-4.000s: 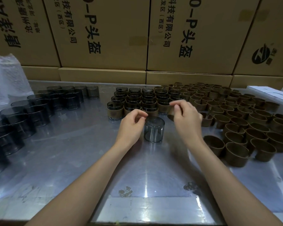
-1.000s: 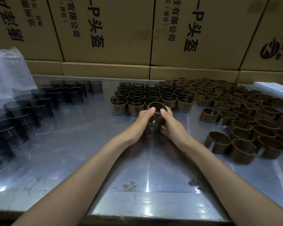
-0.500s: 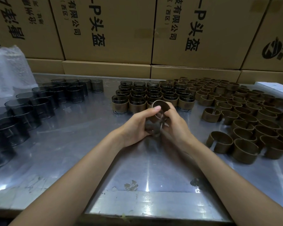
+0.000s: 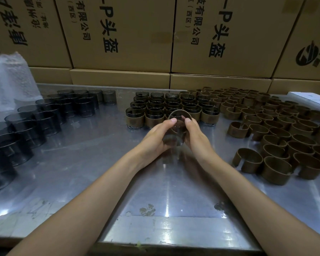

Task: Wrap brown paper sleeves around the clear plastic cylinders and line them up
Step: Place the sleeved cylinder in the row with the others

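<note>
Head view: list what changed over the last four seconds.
The clear cylinder stood bare on the table; now the left hand and right hand both grip it, working a brown sleeve onto its top. The sleeved rows, bare cylinders and loose sleeves stayed put.

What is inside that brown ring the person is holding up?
The brown paper sleeve sits round the top of a clear plastic cylinder, held between the left hand and right hand. Fingers cover the cylinder's sides; nothing shows inside it.
</note>
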The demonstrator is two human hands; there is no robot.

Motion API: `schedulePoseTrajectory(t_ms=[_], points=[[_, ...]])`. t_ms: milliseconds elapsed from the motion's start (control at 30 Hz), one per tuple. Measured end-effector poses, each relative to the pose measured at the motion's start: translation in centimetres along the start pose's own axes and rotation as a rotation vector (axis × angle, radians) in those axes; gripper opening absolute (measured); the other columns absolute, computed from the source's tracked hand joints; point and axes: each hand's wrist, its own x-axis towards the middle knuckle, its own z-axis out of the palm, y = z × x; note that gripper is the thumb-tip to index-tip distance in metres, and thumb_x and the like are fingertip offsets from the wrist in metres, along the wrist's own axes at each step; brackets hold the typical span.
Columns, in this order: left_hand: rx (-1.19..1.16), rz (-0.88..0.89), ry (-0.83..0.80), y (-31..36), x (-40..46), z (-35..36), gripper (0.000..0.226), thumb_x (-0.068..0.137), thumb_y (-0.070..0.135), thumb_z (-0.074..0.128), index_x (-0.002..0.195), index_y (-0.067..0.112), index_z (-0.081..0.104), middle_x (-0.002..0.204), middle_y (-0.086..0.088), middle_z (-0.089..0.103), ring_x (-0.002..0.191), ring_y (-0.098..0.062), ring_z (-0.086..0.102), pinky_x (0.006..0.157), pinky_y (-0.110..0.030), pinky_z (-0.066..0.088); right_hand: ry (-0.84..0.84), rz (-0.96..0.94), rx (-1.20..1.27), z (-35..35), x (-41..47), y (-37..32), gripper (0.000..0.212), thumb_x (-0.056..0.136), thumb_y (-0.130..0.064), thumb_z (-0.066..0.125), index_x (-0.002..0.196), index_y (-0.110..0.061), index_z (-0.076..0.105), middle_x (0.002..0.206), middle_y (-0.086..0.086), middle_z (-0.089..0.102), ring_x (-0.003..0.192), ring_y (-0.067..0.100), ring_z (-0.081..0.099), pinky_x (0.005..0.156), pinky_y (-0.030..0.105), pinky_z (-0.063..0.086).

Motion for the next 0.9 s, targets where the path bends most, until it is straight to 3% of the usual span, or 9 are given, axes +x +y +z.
schedulePoseTrajectory(t_ms=[67,200,300,467,667,900], points=[[0.002,0.012,0.011,0.03,-0.02,0.19,0.038,0.088,0.042,0.052,0.115,0.020,0.068,0.118,-0.012,0.067,0.110,-0.028,0.062,0.101,-0.046,0.045,0.003,0.009,-0.013,0.03,0.02,0.07,0.038,0.102,-0.044,0.029,0.127,-0.030,0.052,0.124,-0.003,0.060,0.119,0.011,0.053,0.109,0.042,0.037],[-0.029,0.006,0.004,-0.05,-0.15,0.49,0.055,0.088,0.049,0.050,0.129,0.013,0.058,0.122,-0.014,0.065,0.113,-0.025,0.063,0.092,-0.037,0.053,0.016,0.031,0.038,0.23,0.00,0.22,0.042,0.098,-0.053,0.033,0.126,-0.030,0.053,0.122,0.001,0.063,0.117,0.016,0.056,0.107,0.045,0.040],[-0.029,0.024,-0.003,-0.04,-0.19,0.48,0.056,0.088,0.053,0.049,0.128,0.016,0.058,0.121,-0.013,0.066,0.114,-0.025,0.063,0.096,-0.042,0.051,0.016,0.052,0.143,0.28,-0.04,0.22,0.041,0.091,-0.059,0.041,0.120,-0.034,0.054,0.121,0.007,0.063,0.113,0.022,0.061,0.099,0.048,0.048],[-0.015,0.059,0.007,0.04,-0.18,0.50,0.049,0.089,0.055,0.048,0.123,0.023,0.062,0.119,-0.011,0.067,0.113,-0.025,0.063,0.096,-0.048,0.050,0.034,0.006,0.195,0.19,-0.09,0.16,0.024,0.096,-0.051,0.042,0.108,-0.038,0.058,0.114,0.002,0.064,0.107,0.017,0.064,0.093,0.045,0.053],[-0.025,0.089,0.011,0.46,-0.26,0.59,0.048,0.090,0.056,0.045,0.119,0.023,0.064,0.117,-0.007,0.069,0.111,-0.021,0.065,0.085,-0.034,0.055,0.055,-0.017,0.217,0.23,-0.23,-0.02,0.027,0.097,-0.049,0.041,0.111,-0.032,0.058,0.114,0.001,0.064,0.106,0.014,0.064,0.087,0.034,0.055],[-0.033,0.084,0.052,0.47,-0.09,0.13,0.053,0.090,0.058,0.045,0.122,0.020,0.063,0.119,-0.008,0.068,0.114,-0.022,0.063,0.090,-0.038,0.054,0.069,-0.011,0.247,0.21,-0.33,-0.23,0.026,0.098,-0.045,0.043,0.112,-0.030,0.059,0.115,0.002,0.066,0.108,0.017,0.064,0.091,0.042,0.054]])
